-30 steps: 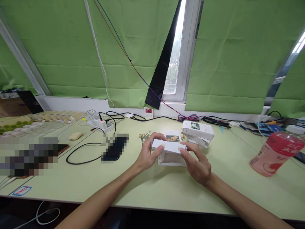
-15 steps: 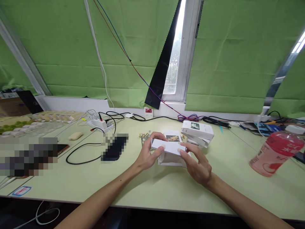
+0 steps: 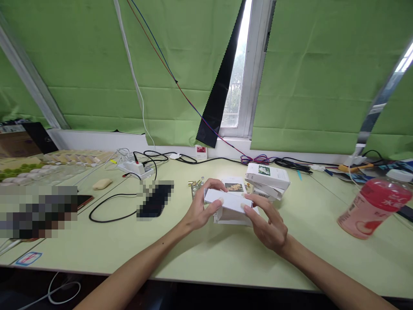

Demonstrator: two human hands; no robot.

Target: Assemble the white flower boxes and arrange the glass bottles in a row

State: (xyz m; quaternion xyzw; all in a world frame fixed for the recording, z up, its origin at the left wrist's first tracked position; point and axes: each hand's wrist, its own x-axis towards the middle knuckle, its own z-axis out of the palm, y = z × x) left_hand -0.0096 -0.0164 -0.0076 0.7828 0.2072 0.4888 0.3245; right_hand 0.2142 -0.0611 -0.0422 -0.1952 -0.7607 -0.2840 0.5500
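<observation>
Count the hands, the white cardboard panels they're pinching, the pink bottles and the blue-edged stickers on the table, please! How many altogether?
Hands: 2 (left hand and right hand)
White cardboard panel in their grip: 1
Pink bottle: 1
Blue-edged sticker: 1
Total: 5

both hands [image 3: 199, 212]: pinching white panel [image 3: 228, 200] | white box [image 3: 235, 218]: beneath | pink bottle [image 3: 366, 211]: right

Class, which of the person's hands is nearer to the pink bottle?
Right. The right hand, at the right end of the white box, is left of the pink bottle. The left hand, at the box's other end, is farther left.
</observation>
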